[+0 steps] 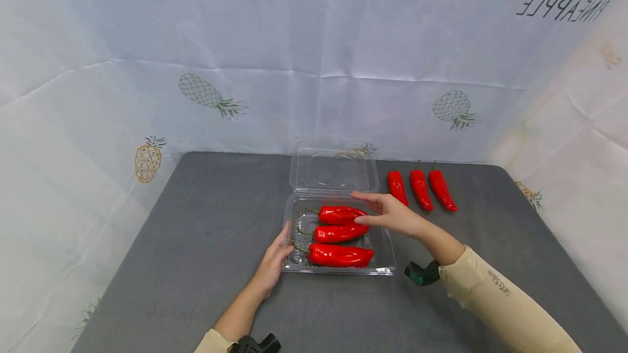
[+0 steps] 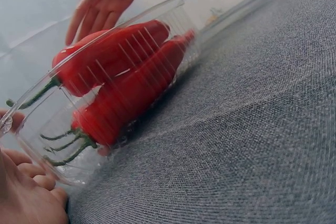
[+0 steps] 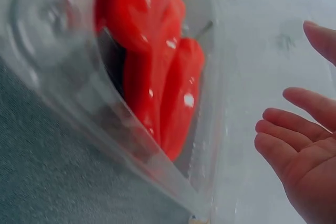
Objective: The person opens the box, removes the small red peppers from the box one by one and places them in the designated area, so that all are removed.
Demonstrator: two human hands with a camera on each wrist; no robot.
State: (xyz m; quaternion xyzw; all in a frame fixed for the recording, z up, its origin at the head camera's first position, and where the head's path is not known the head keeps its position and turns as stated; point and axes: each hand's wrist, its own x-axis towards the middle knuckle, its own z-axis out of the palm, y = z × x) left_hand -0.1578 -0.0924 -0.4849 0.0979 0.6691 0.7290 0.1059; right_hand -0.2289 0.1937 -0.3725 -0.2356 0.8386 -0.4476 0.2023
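A clear plastic clamshell container (image 1: 338,272) stands on the dark table with its lid (image 1: 324,170) folded back. Three red peppers lie side by side in it: a front pepper (image 1: 340,255), a middle pepper (image 1: 338,233) and a back pepper (image 1: 336,214), green stems pointing left. My left hand (image 1: 271,266) grips the container's left wall, thumb by the rim and fingers along the outside (image 2: 31,174). Over the container's right back part hovers my right hand (image 1: 392,215), fingers extended and apart, overlapping the back pepper's tip. In the right wrist view its palm (image 3: 315,166) faces the camera, holding nothing.
Three more red peppers lie at the back right of the table: a left one (image 1: 398,188), a middle one (image 1: 421,189) and a right one (image 1: 442,190). A white cloth (image 1: 304,31) printed with pineapples hangs behind the grey table (image 1: 206,222).
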